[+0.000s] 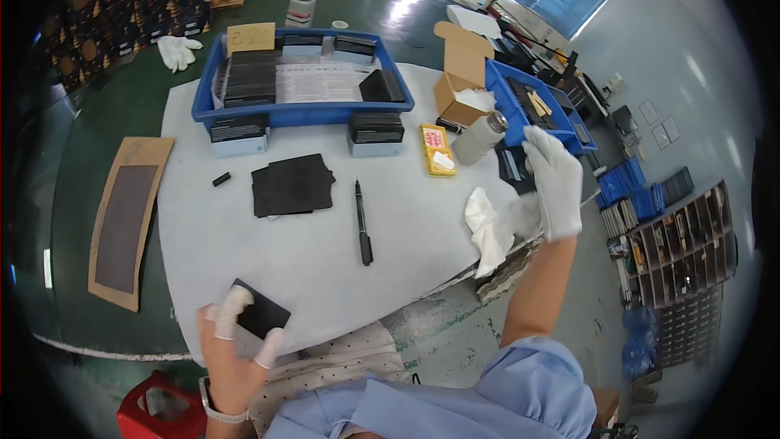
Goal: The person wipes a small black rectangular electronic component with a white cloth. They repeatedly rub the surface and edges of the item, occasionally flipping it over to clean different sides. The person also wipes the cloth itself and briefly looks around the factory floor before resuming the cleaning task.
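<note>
At the front left table edge, my left hand (234, 349), with white finger cots and a wristband, is closed on a flat black card (263, 310). My right hand (555, 183) wears a white glove and is raised at the right table edge, beside a grey-white bottle (479, 140). Its fingers look stretched out, slightly blurred, with nothing visible in them. A crumpled white cloth (486, 232) lies just left of it. Mid-table are a stack of black cards (292, 185) and a black marker pen (363, 223), its cap (222, 179) apart to the left.
A blue tray (305, 116) of black cards and printed paper stands at the back. Two small boxes of cards (240, 146) sit before it. To the right are a yellow packet (437, 150), an opened carton (455, 102) and another blue tray (520, 106). A cardboard-framed panel (126, 223) lies left.
</note>
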Motion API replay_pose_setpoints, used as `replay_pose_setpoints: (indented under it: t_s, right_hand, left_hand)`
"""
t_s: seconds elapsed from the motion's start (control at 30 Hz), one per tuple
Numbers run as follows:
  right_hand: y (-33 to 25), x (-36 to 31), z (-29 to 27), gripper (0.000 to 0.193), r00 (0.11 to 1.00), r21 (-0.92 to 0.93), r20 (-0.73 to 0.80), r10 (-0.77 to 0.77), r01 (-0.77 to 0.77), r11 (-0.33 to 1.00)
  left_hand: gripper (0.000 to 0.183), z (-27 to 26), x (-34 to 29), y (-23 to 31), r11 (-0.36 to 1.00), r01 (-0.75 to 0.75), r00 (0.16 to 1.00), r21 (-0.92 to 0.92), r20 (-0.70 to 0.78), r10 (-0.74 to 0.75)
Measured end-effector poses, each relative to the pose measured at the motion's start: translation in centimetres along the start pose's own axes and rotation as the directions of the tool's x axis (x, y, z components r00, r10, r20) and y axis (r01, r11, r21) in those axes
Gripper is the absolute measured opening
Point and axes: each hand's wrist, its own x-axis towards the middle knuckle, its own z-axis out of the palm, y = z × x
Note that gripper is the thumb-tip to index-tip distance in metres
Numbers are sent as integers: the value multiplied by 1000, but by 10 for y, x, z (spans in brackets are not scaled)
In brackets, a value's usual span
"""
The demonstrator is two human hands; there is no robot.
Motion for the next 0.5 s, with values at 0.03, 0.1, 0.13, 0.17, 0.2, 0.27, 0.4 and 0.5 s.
replay_pose_setpoints:
  t_s: [0.03, 0.1, 0.13, 0.17, 0.2, 0.27, 0.4, 0.5]
  right_hand:
    - [28, 21, -3, 29, 1000, -27, 25, -4, 4, 1000]
    - [74, 49, -19, 31, 997, -114, 80, 4, 6, 993]
    - [90, 60, -21, 31, 992, -148, 123, 10, 8, 989]
    - [95, 67, -18, 32, 984, -176, 177, 18, 14, 984]
    - [93, 70, -12, 31, 983, -62, 169, 77, -68, 996]
    - [98, 83, -5, 28, 977, -20, 186, 106, -105, 994]
    - [98, 95, 6, 23, 965, -24, 212, 151, -150, 988]
    - [106, 99, 8, 23, 962, -17, 251, 108, -107, 994]
  left_hand:
    - [68, 0, -3, -3, 997, 25, 999, 73, -26, -23]
    - [74, 5, -4, -9, 990, 40, 998, 134, -60, -32]
    - [76, 8, -6, -13, 988, 37, 997, 151, -77, -26]
    - [77, 8, -8, -17, 984, 44, 995, 175, -96, -27]
    - [80, 6, -8, -20, 985, 31, 997, 172, -81, -17]
    - [80, 3, -9, -22, 983, 47, 995, 175, -97, -30]
    - [81, -3, -12, -25, 982, 58, 995, 181, -89, -42]
    - [82, -2, -16, -31, 981, 47, 996, 190, -86, -32]
